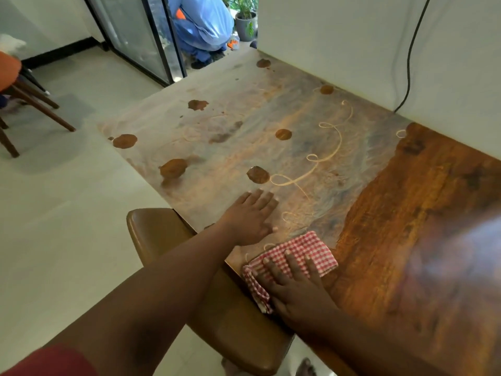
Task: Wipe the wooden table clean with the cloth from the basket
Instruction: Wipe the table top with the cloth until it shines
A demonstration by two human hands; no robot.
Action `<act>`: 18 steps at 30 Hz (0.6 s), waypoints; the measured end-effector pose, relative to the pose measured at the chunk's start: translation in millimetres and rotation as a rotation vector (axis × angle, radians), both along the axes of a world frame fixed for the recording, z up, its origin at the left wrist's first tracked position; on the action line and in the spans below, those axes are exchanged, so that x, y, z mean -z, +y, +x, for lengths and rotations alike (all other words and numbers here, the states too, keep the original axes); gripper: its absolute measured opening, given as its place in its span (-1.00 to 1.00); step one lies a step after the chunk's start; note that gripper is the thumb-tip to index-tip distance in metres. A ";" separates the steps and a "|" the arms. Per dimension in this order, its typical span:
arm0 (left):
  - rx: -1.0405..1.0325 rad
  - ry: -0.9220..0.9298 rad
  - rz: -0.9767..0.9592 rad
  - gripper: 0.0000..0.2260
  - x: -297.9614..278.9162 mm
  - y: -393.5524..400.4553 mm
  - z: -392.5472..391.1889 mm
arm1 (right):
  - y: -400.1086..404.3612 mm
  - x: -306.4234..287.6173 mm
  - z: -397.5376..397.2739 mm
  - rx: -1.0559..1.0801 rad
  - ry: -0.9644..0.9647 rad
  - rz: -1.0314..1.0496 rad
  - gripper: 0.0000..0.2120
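A folded red and white checked cloth (306, 251) lies on the wooden table (406, 226) near its front edge. My right hand (294, 283) presses flat on the cloth with straight fingers. My left hand (250, 217) rests flat on the dusty tabletop just beyond the cloth, fingers spread. The far and left part of the table is covered in pale dust with finger swirls and several dark round clean spots (283, 134). The right part shows dark, shiny wood. No basket is in view.
A brown chair (151, 229) stands under my arms at the table's front edge. A white wall (352, 50) with a black cable (410, 50) borders the table's far side. Wooden chair legs (35, 109) stand at left. A person in blue (202, 23) crouches by a glass door.
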State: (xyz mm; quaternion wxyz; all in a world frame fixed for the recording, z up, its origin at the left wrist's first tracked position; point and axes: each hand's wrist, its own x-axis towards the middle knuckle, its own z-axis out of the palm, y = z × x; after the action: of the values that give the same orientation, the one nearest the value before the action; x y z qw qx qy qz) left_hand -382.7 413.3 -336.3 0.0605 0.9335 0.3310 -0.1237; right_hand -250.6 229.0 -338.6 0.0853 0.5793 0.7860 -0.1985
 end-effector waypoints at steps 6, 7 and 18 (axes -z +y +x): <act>-0.062 0.004 -0.262 -0.43 -2.6 30.1 2.6 | -20.5 -7.3 35.1 -0.208 -0.132 0.013 -0.54; -0.065 -0.010 -0.317 -0.45 -6.4 35.6 1.8 | -23.8 -7.4 44.4 -0.252 -0.142 0.041 -0.54; -0.020 0.020 -0.452 -0.42 -10.0 45.1 -3.5 | -0.7 -12.4 -16.7 -0.035 -0.039 -0.019 -0.54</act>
State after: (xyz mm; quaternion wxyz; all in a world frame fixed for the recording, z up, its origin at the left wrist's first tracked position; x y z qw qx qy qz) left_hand -386.2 458.3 -326.3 0.2662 0.8916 0.3046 -0.2036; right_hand -267.3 228.4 -326.2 0.1094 0.5685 0.7922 -0.1932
